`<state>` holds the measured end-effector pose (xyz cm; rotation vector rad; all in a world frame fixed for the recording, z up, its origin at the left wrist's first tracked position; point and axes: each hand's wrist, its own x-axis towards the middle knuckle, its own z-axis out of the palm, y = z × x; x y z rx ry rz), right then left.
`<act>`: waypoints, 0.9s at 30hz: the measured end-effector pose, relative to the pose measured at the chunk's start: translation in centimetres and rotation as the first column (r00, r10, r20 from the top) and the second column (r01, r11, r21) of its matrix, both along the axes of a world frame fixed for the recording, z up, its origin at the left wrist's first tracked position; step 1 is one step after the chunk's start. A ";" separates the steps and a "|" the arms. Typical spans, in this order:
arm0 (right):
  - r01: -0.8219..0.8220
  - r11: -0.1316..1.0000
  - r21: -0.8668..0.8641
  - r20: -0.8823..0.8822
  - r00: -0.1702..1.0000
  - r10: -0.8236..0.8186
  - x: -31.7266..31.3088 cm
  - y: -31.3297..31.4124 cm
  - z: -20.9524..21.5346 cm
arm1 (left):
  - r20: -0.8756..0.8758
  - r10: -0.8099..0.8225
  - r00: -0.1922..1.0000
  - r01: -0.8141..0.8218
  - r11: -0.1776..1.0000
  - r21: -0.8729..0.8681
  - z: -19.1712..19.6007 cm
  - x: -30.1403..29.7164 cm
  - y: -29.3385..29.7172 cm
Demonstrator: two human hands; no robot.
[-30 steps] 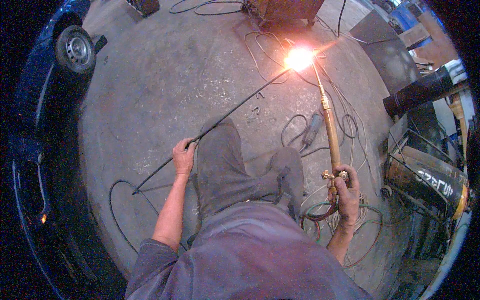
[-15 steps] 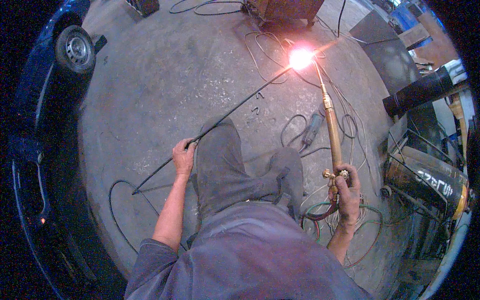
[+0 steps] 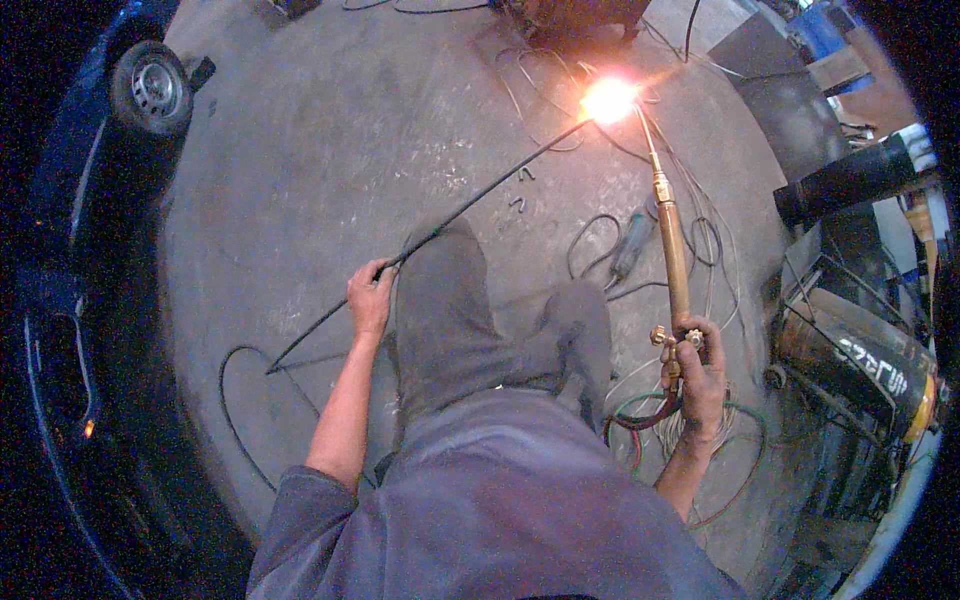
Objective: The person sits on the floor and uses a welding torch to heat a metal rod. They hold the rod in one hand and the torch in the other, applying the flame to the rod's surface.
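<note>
My left hand (image 3: 370, 300) is closed round a long dark metal rod (image 3: 485, 192), which slants up to the right across my knee. The rod's far end disappears in a bright orange-white glow (image 3: 610, 100). My right hand (image 3: 702, 375) grips a brass gas torch (image 3: 672, 250) by its valve end, the fingers beside the knobs. Its narrow tip points up into the same glow, so whether tip and rod touch is hidden by the glare. Red and green hoses (image 3: 640, 420) run from the torch's lower end.
An angle grinder (image 3: 631, 245) with its cord lies on the floor right of my knees. Small bent metal hooks (image 3: 518, 204) lie ahead. Loose cables (image 3: 705, 235) trail on the right near a large cylinder (image 3: 850, 355). A dark car (image 3: 85, 200) stands at left.
The glow, torch and rod end sit slightly higher and farther right in the picture, while floor things have shifted too. Both hands keep their grips.
</note>
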<state>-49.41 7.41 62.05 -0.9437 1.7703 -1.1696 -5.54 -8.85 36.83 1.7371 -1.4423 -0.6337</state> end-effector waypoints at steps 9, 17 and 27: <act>-0.033 0.998 0.046 -0.006 0.999 0.033 -0.2 -0.4 1.0 | -0.004 0.002 1.000 -0.003 0.999 -0.038 0.7 -0.1 -0.6; -0.029 0.999 0.028 0.031 0.999 0.028 0.1 -0.4 1.5 | 0.070 0.005 0.998 -0.001 0.998 -0.056 1.0 -0.3 -0.8; -0.053 0.998 0.026 0.055 0.997 0.052 -0.6 -0.4 0.9 | -0.020 0.006 1.000 -0.006 1.000 -0.010 0.9 -0.1 -0.9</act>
